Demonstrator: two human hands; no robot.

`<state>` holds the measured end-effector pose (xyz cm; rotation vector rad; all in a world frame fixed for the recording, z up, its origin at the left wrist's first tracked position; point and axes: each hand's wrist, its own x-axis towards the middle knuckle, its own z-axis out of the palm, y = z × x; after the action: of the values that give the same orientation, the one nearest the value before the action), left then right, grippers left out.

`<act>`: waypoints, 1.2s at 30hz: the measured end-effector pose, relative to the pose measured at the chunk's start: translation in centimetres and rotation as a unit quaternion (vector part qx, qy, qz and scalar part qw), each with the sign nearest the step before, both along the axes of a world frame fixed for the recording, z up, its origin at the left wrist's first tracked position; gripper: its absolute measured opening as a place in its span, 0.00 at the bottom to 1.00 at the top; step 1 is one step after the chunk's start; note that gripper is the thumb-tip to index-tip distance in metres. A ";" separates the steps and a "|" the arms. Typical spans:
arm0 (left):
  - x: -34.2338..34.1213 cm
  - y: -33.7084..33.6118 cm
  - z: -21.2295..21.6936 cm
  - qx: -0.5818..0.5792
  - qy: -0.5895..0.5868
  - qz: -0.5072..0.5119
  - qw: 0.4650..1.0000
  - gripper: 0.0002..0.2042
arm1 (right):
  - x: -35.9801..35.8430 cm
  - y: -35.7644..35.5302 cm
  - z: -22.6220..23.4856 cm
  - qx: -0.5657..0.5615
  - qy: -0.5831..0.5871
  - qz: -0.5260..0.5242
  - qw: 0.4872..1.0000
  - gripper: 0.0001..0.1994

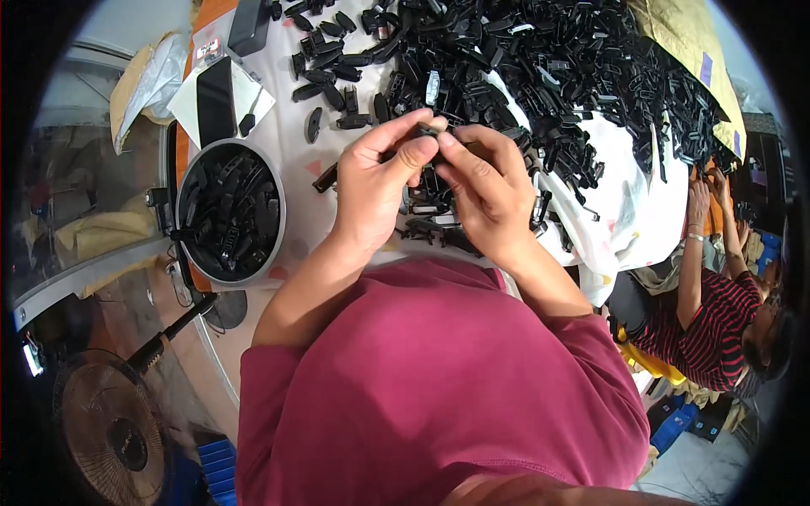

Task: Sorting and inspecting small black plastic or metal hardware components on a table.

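- a yellow padded bag lies at the table's top right corner, with a small purple label stuck on it.
- a crumpled tan and white bag sits off the table's left edge.
- a white card lies at upper left under a flat black slab; above it sits a small white label with red marks.
- the part is small, black and plastic, mostly hidden by fingers, held above the white cloth at table centre.
- the left hand pinches the part's left side, thumb over curled fingers.
- the right hand grips its right side with fingertips, touching the left hand.
- a big pile of like black parts spreads behind the hands.
- a round grey bowl at the left holds more black parts.
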<state>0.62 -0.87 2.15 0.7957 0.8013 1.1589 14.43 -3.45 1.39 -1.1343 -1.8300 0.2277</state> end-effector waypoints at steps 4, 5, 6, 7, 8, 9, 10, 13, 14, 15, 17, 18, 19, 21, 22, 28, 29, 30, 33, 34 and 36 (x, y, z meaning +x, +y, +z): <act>-0.5 0.0 -1.1 -0.023 -0.024 -0.045 0.998 0.13 | -0.6 -0.6 0.6 -0.344 0.351 0.022 0.871 0.15; -0.8 0.0 -1.5 -0.054 -0.081 -0.061 0.993 0.10 | -0.6 -0.8 0.4 -0.336 0.301 0.013 0.892 0.15; -1.0 0.0 -2.0 -0.062 -0.092 -0.063 0.992 0.11 | -0.5 -0.8 0.1 -0.328 0.249 0.005 0.911 0.14; -1.1 0.1 -2.4 -0.066 -0.104 -0.060 0.991 0.12 | -0.5 -0.3 0.0 -0.306 0.257 0.027 0.916 0.14; -1.3 0.1 -2.6 -0.069 -0.117 -0.056 0.989 0.12 | -0.2 0.0 -0.3 -0.311 0.246 0.042 0.917 0.16; -1.6 0.2 -2.7 -0.093 -0.119 -0.057 0.987 0.12 | 0.3 0.2 0.1 -0.334 0.233 0.066 0.911 0.17; -2.4 0.4 -2.9 -0.117 -0.119 -0.053 0.985 0.13 | 1.0 0.6 0.7 -0.358 0.221 0.095 0.902 0.19; -6.0 2.3 -3.4 -0.112 -0.139 0.076 0.981 0.10 | 6.2 3.3 0.4 -0.175 -0.151 -0.079 0.970 0.13; -7.2 2.7 -3.4 -0.123 -0.123 0.107 0.979 0.10 | 7.9 3.9 -0.3 -0.200 -0.204 -0.093 0.954 0.13; -7.2 3.0 -2.9 -0.136 -0.090 0.152 0.975 0.09 | 9.0 4.4 -0.3 -0.248 -0.253 -0.055 0.934 0.13; -7.3 3.5 -1.5 -0.134 0.010 0.197 0.971 0.07 | 9.2 4.6 -1.2 -0.255 -0.319 -0.016 0.913 0.13; -7.1 3.6 -1.0 -0.122 0.080 0.199 0.969 0.06 | 9.1 4.7 -1.1 -0.272 -0.347 -0.011 0.898 0.13; -7.9 4.1 -2.6 -0.025 0.131 0.190 0.973 0.05 | 8.7 4.9 -0.7 -0.273 -0.362 -0.009 0.891 0.12; -8.1 4.9 -3.5 0.107 0.437 0.140 0.882 0.07 | 8.3 5.0 -1.1 -0.242 -0.369 -0.025 0.897 0.10; -7.7 5.1 -4.0 0.211 0.543 0.112 0.805 0.07 | 8.6 5.0 -1.2 -0.221 -0.362 -0.023 0.905 0.10; -6.5 5.1 -5.6 0.219 0.771 0.002 0.599 0.11 | 8.0 4.4 -0.9 -0.216 -0.161 -0.126 0.955 0.06; -6.0 5.4 -5.3 0.181 0.778 -0.027 0.601 0.11 | 7.9 4.3 -1.3 -0.251 -0.068 -0.130 0.957 0.05; -6.1 5.7 -5.5 0.191 0.774 -0.046 0.602 0.10 | 7.8 4.2 -1.6 -0.282 0.027 -0.133 0.950 0.05; -5.3 5.6 -4.4 0.176 0.757 -0.050 0.627 0.11 | 8.4 4.4 -1.6 -0.295 0.008 -0.133 0.946 0.06; -5.7 5.4 -5.1 0.184 0.694 -0.004 0.697 0.09 | 8.6 4.3 -1.6 -0.285 0.012 -0.137 0.949 0.06; -6.5 5.2 -5.4 0.143 0.634 0.013 0.760 0.12 | 9.8 4.0 -1.1 -0.251 -0.067 -0.117 0.958 0.07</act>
<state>-5.91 4.30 -3.24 1.8967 1.7544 0.6255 24.24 0.59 0.28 -1.7435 -1.7834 0.5080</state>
